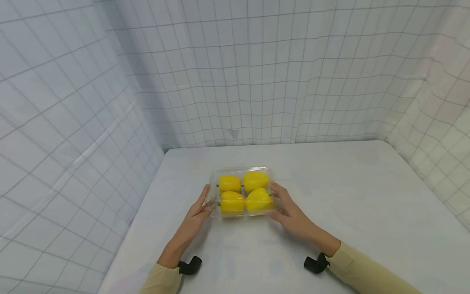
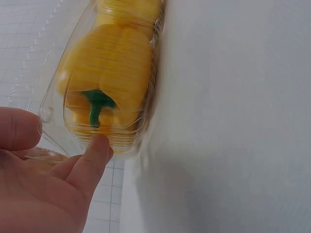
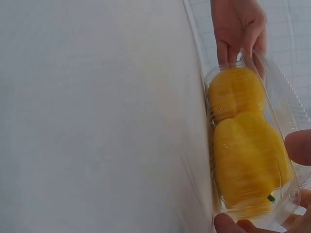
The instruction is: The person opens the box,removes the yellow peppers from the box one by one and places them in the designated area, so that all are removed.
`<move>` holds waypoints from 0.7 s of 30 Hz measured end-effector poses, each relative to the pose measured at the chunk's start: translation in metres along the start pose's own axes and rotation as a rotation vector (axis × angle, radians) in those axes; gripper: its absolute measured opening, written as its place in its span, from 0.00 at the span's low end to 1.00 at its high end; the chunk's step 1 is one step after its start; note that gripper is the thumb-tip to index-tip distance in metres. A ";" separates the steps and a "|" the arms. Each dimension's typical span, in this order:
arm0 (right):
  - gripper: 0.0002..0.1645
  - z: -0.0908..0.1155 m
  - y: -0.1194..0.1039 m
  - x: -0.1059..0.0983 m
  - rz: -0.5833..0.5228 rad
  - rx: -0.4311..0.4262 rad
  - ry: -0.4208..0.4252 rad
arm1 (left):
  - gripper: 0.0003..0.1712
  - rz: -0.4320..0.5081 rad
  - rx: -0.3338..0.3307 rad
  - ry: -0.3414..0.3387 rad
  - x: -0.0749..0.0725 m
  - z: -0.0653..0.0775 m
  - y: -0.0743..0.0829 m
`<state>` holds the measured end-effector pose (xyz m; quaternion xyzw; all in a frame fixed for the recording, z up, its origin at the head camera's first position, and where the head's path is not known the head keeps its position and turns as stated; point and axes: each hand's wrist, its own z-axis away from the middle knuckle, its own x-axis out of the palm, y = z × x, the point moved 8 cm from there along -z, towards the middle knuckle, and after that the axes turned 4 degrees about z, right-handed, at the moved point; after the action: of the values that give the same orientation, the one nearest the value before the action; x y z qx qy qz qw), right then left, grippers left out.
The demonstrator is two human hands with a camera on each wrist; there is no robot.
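Note:
A clear plastic clamshell box [image 1: 241, 169] holds several yellow bell peppers [image 1: 256, 180], set in two rows. My left hand [image 1: 193, 216] grips the box's left end, and my right hand [image 1: 293, 214] grips its right end. From the left wrist, one pepper [image 2: 109, 56] shows its green stem [image 2: 97, 107] through the ribbed end wall, with a fingertip [image 2: 99, 143] against the plastic just below. The right wrist view shows the box low over the white surface, with the right thumb [image 3: 299, 146] on its upper edge and other fingers around its near end.
A white table [image 1: 352, 196] spreads under the box and out to the right. Grid-patterned white cloth [image 1: 249, 81] hangs behind and along both sides. Black wrist mounts [image 1: 190, 266] sit at both sleeve cuffs.

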<state>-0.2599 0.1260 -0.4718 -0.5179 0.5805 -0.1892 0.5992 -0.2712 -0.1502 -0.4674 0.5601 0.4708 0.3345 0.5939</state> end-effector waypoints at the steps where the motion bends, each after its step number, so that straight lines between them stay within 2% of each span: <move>1: 0.49 -0.001 0.000 0.001 -0.003 0.009 -0.002 | 0.41 -0.011 -0.005 0.009 -0.001 0.000 -0.001; 13: 0.50 -0.007 0.000 0.007 -0.072 0.043 0.014 | 0.45 -0.065 0.004 0.042 -0.011 0.005 -0.005; 21: 0.49 -0.004 -0.025 0.005 -0.108 0.090 -0.002 | 0.45 -0.051 0.023 0.009 -0.013 0.006 -0.002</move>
<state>-0.2531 0.1101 -0.4526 -0.5213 0.5421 -0.2466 0.6113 -0.2698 -0.1645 -0.4676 0.5530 0.4913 0.3162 0.5939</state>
